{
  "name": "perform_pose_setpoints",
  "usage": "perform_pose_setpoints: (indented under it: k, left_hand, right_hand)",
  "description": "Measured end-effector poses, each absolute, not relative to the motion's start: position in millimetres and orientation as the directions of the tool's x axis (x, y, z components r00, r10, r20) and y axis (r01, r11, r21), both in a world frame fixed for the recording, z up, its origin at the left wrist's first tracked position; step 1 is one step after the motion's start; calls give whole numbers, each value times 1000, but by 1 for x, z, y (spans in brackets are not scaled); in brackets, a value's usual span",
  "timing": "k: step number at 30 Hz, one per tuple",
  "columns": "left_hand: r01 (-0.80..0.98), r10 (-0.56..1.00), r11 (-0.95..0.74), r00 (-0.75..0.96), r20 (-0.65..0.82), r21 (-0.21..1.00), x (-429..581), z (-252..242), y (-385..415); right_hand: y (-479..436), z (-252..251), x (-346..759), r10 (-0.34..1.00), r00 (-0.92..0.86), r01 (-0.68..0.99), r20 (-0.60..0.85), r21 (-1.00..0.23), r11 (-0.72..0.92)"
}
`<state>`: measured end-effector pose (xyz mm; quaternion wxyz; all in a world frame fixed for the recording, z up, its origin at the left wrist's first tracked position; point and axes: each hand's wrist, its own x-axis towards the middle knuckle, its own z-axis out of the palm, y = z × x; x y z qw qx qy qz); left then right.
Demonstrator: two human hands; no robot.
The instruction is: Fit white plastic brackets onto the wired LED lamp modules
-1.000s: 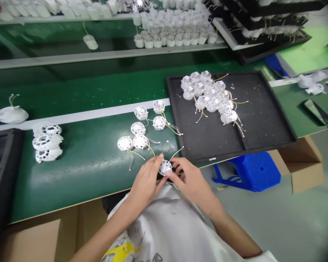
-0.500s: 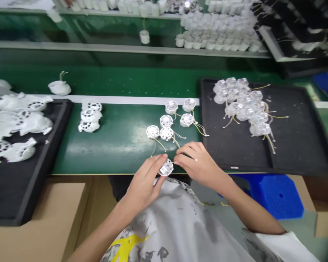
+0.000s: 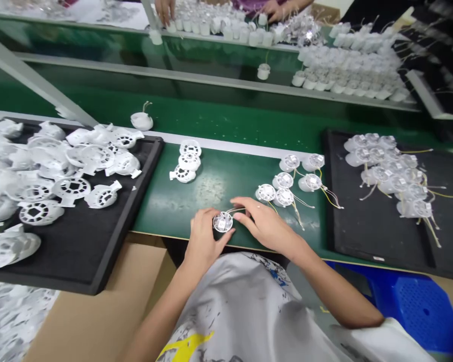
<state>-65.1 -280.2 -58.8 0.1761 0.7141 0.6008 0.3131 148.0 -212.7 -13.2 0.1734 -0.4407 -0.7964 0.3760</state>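
Note:
Near the front edge of the green bench, my left hand [image 3: 203,235] has its fingers and thumb around a small round white lamp part [image 3: 223,221] with a clear top and a pale square on it. Thin wires [image 3: 234,209] run from this part toward my right hand [image 3: 262,223], whose thumb and fingers are closed on them. Several similar round parts with loose wires [image 3: 284,196] stand on the bench just beyond my right hand. Farther back, white perforated shells [image 3: 189,161] sit in a short overlapping row.
On the left, a black tray [image 3: 98,271] bears many white shells; a cardboard box [image 3: 98,301] is below it. Another black tray [image 3: 392,241] with clustered wired parts lies right. A single white shell [image 3: 141,120] stands behind. Beyond the rail, another person's hands [image 3: 274,10] are among white parts.
The view has turned left, showing more of the left tray and another person's hands. My left hand keeps the lamp part; its wires now show stretched to my right hand.

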Motion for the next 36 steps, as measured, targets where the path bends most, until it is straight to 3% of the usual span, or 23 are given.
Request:
perform_pose_setpoints:
  k: [2,4,8,10,15,17,19,22,24,29,36]
  left_hand:
    - [810,976,-169,58,211,562,-82,-63,-269]
    - [804,983,-163,85,162,571,-99,-61,-261]
    - [699,942,-289,329,64,655,-128,-51,-249]
    - [675,899,-356,435,40,647,-136,-49,-242]
    - [661,876,-366,483,3,655,-134,-47,-226]
    - [665,880,-350,475,-12,659,-129,-47,-223]
    - [672,888,-348,459,1,653,-125,-47,-221]
    - [678,898,-352,438,29,645,-123,-49,-220]
    - [676,900,-346,435,26,651,-123,-50,-220]
    - [660,902,-300,431,-21,688,-123,-47,-216]
    - [678,914,-278,404,-30,680,-119,-48,-216]
  right_hand:
    - [-208,-10,135,873,-486,619,-38,-720,313]
    - [-205,-10,132,905,-425,689,19,-642,336]
    - [-200,-23,148,950,-254,899,182,-318,301]
    - [-195,-30,160,950,-241,936,200,-212,282]
    - [-184,-30,169,946,-261,934,189,-198,297]
    - [-184,-26,162,943,-223,920,245,-266,287]
    - [-188,-24,148,934,-239,827,264,-448,338]
    - [-198,-29,125,923,-348,596,164,-721,353]
    - [-203,-35,113,919,-383,517,96,-802,299]
    - [-207,-47,105,908,-416,438,59,-862,256]
    - [-209,-54,104,898,-435,450,64,-849,278]
